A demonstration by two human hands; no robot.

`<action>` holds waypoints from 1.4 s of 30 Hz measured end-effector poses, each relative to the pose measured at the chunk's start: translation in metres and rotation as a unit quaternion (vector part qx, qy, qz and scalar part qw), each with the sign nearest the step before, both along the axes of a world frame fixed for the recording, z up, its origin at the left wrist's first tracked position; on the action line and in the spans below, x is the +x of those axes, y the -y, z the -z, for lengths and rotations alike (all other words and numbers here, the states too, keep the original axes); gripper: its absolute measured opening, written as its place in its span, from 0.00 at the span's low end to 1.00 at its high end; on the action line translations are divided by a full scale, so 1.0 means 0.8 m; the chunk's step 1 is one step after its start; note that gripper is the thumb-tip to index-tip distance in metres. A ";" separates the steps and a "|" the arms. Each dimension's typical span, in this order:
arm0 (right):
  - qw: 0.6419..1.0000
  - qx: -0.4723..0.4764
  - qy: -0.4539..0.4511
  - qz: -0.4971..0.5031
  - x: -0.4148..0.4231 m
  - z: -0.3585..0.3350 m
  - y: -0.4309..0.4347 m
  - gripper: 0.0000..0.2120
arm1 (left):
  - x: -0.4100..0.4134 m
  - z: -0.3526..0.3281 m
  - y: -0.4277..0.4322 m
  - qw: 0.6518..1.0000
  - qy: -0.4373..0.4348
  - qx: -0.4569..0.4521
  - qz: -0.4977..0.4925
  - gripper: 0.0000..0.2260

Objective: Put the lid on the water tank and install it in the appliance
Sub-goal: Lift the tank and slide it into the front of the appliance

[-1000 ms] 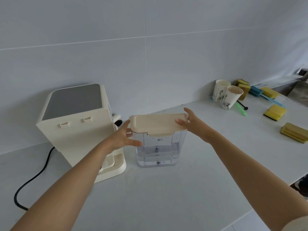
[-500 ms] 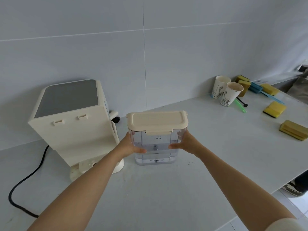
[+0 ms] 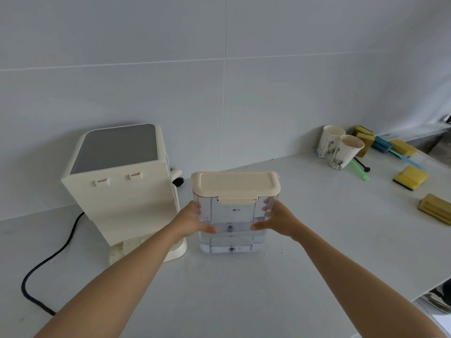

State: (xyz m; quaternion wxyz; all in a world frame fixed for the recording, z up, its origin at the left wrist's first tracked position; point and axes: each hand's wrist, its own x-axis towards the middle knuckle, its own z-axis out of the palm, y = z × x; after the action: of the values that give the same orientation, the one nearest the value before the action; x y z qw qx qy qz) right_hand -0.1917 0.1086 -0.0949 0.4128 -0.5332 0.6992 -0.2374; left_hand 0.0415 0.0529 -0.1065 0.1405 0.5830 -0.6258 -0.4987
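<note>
Water tank (image 3: 233, 228) standing upright on the white countertop (image 3: 244, 289), just right of the cream appliance (image 3: 122, 189); its broad face is turned toward the viewer and its long horizontal axis runs left to right. The tank is a clear plastic box holding water in its lower part, with small printed characters on the near face, and it carries a beige lid (image 3: 235, 185) whose front tab hangs over the near rim. The left hand (image 3: 192, 222) and right hand (image 3: 275, 222) clasp the tank's left and right sides, thumbs across the near face. Half a second earlier the hands held the same sides and the lid already sat in place; one second earlier both hands were up at the lid. Two paper cups (image 3: 338, 148) and yellow sponges (image 3: 410, 178) lie far right.
</note>
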 end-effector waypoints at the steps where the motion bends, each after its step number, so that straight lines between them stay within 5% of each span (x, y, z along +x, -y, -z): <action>1: 1.000 0.000 -0.003 -0.001 0.000 -0.004 -0.002 0.41 | 0.001 -0.002 -0.002 1.000 0.002 0.001 -0.001 0.37; 10: 0.999 -0.034 -0.017 -0.033 0.031 -0.064 -0.001 0.39 | 0.042 -0.053 -0.015 0.999 0.012 -0.025 -0.029 0.47; 15: 0.997 -0.045 -0.013 -0.063 0.076 -0.087 0.010 0.40 | 0.085 -0.091 -0.035 0.996 -0.029 -0.045 -0.071 0.21; 26: 0.990 -0.059 -0.018 -0.125 0.177 -0.109 0.052 0.42 | 0.175 -0.138 -0.045 0.988 -0.070 -0.059 -0.126 0.17; 30: 0.989 -0.076 0.011 -0.130 0.197 -0.111 0.062 0.23 | 0.199 -0.140 -0.032 0.988 -0.061 -0.054 -0.133 0.17; 36: 0.987 -0.075 0.070 -0.122 0.215 -0.107 0.073 0.45 | 0.213 -0.144 -0.017 0.988 -0.044 -0.037 -0.146 0.22; 42: 0.989 -0.077 0.056 -0.110 0.218 -0.094 0.081 0.39 | 0.216 -0.132 -0.007 0.988 -0.041 -0.025 -0.146 0.22</action>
State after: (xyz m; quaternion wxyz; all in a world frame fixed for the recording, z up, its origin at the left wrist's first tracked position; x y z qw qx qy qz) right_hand -0.0176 0.0435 -0.0197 0.4323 -0.6231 0.5919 -0.2730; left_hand 0.2147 0.0582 -0.0011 0.2518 0.6436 -0.5396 -0.4808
